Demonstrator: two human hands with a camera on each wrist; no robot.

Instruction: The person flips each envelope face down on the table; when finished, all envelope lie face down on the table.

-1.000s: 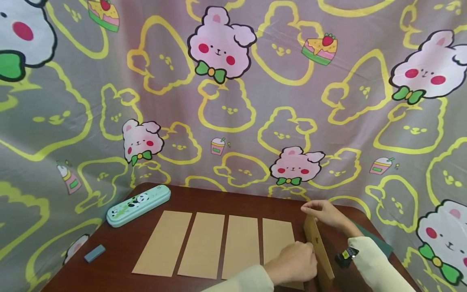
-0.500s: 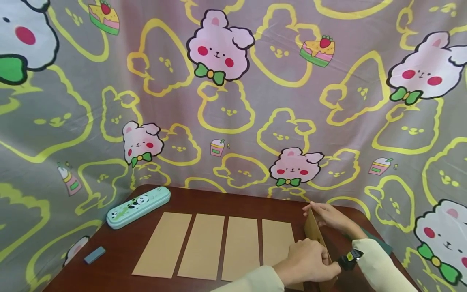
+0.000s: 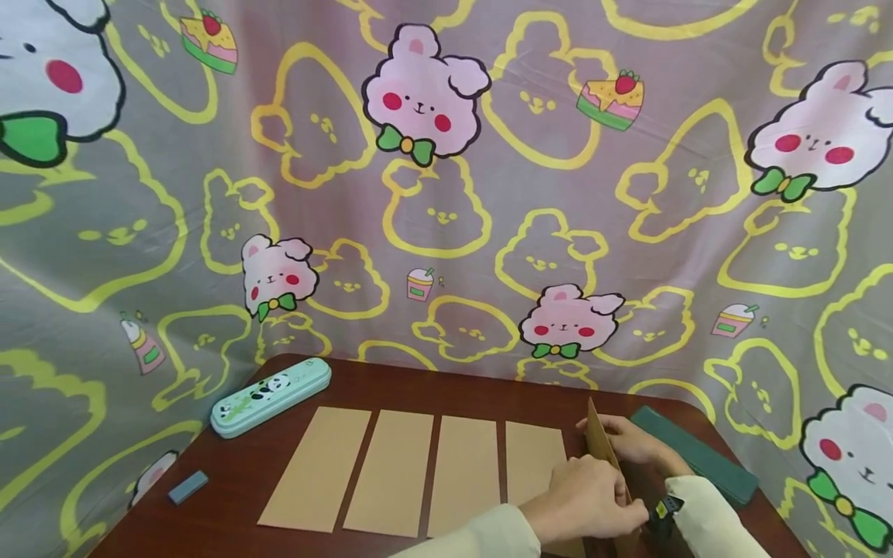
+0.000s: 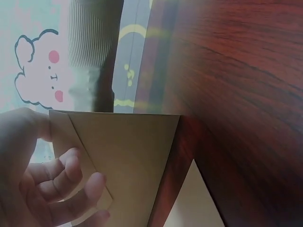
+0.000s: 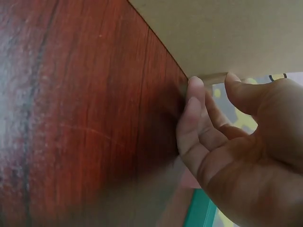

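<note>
A brown kraft-paper envelope (image 3: 598, 443) stands on its long edge at the right of the table, its flap side showing in the left wrist view. Whether it is one envelope or a thin stack, I cannot tell. My left hand (image 3: 582, 500) pinches its near end, thumb on the right side and curled fingers on the left. At the far end, my right hand (image 3: 636, 446) holds the end edge between thumb and fingertips, close to the tabletop in the right wrist view. Several flat brown paper pieces (image 3: 394, 473) lie in a row to the left.
A mint pencil case (image 3: 272, 397) with a panda print lies at the back left, and a small blue-grey block (image 3: 188, 487) lies nearer. Right of my right hand is a long dark green case (image 3: 698, 457). A patterned curtain (image 3: 446, 232) hangs behind the table.
My left hand has shifted right and brought its thumb over the envelope's near end. My right hand has come down from the top corner to the far end's lower part.
</note>
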